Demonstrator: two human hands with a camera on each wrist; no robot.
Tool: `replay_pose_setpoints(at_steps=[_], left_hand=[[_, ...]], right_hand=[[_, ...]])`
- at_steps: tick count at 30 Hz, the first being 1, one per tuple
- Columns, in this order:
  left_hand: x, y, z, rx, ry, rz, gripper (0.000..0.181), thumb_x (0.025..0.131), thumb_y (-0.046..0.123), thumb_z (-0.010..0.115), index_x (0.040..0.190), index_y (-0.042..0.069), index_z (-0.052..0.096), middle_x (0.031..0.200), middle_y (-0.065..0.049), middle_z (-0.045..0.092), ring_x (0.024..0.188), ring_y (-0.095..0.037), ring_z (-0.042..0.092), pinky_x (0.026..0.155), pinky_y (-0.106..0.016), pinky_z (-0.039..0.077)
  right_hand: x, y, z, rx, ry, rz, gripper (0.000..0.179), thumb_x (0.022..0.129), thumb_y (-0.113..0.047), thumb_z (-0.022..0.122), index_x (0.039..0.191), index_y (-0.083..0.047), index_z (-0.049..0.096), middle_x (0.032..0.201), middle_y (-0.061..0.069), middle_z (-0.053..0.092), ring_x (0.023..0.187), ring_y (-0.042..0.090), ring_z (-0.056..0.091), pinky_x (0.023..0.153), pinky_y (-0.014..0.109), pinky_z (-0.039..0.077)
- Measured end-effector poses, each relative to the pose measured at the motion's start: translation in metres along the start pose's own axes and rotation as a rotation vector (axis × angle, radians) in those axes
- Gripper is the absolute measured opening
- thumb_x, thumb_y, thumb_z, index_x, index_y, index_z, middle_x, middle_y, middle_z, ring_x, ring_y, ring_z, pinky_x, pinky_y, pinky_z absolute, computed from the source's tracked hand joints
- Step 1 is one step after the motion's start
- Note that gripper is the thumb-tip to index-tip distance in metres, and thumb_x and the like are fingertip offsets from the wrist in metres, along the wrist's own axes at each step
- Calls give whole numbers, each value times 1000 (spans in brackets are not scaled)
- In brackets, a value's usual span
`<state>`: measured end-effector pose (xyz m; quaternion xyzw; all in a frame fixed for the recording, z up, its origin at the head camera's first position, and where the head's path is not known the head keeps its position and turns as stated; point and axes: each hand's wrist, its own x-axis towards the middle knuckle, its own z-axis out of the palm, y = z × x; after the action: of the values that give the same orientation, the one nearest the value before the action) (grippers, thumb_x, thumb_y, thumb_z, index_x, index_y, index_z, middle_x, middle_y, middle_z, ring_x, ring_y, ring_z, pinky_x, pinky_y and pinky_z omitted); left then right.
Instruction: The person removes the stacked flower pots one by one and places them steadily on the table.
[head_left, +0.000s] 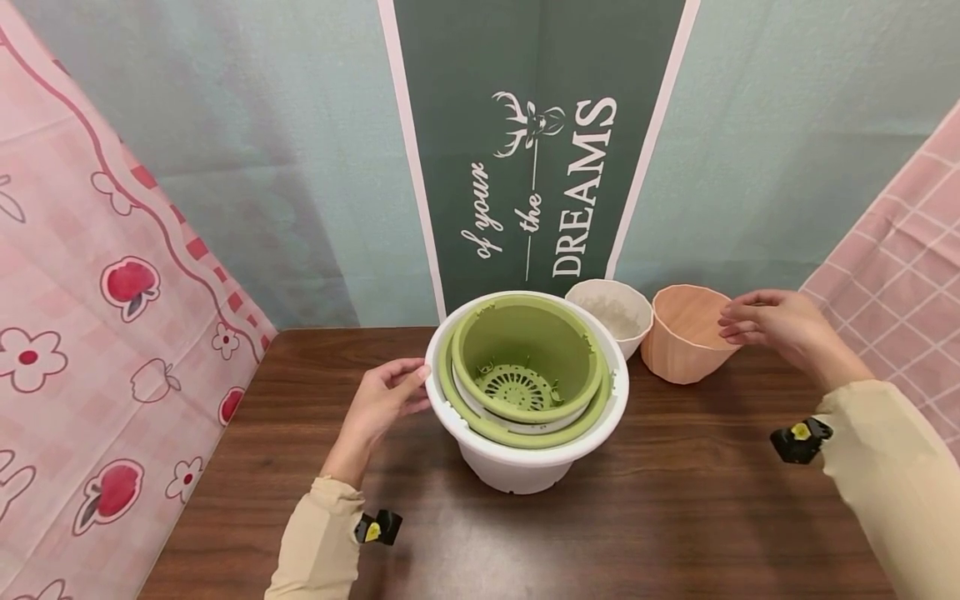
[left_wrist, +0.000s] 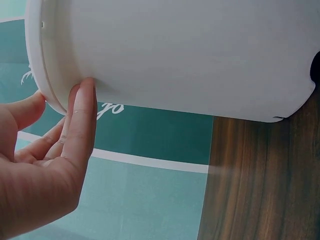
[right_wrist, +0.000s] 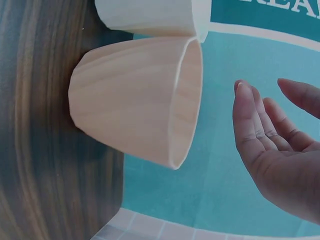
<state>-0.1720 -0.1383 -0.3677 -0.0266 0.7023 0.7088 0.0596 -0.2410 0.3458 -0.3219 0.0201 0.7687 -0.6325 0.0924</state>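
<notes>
Left of the head view's centre, the left hand (head_left: 384, 396) pinches the upright white pot (head_left: 517, 471) by its rim, green baskets (head_left: 525, 333) nested inside. Further right stand a small white pot (head_left: 636, 340) and an upright peach pot (head_left: 678, 354), nearest the right hand (head_left: 787, 325), which hovers just beyond its rim, fingers relaxed, holding nothing.

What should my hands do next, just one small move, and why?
Probably bring the right hand to the free right rim of the big white pot: the left hand pinches only its left rim, while the right hangs empty, clear of the peach pot.
</notes>
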Motion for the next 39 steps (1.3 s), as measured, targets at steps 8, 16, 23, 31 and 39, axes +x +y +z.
replay_pose_setpoints(at_steps=[8,16,23,31,39], left_hand=[[-1,3,0,4,5,-24,31,90,7,57,115,-11,53,94,-14,62,78,-15,63,72,-35,56],[-1,7,2,12,20,-45,30,90,8,58,113,-11,54,91,-13,62,78,-16,63,72,-36,56],[-3,9,3,30,31,-52,27,90,7,57,112,-11,55,92,-14,62,78,-16,63,70,-33,56],[-3,10,4,27,38,-60,27,90,6,57,111,-11,55,91,-15,62,77,-16,63,69,-33,56],[-2,9,4,22,37,-52,27,90,5,56,111,-12,54,91,-15,62,75,-15,63,70,-34,56]], right_hand=[[0,-10,13,-103,-22,-49,8,90,-9,57,86,-13,61,78,-5,67,71,13,66,65,27,56],[1,-19,25,-172,2,-82,4,90,-9,58,92,-7,60,78,-5,67,71,14,66,64,28,57],[-1,-27,32,-154,-41,-105,5,89,-7,59,89,-10,62,80,-2,67,71,16,66,65,29,57],[-3,-37,43,-178,-62,-126,4,89,-6,59,93,-6,60,82,-3,66,72,15,66,65,29,57],[-7,-47,52,-201,-100,-181,10,88,0,57,90,-9,62,82,0,66,73,15,65,64,29,57]])
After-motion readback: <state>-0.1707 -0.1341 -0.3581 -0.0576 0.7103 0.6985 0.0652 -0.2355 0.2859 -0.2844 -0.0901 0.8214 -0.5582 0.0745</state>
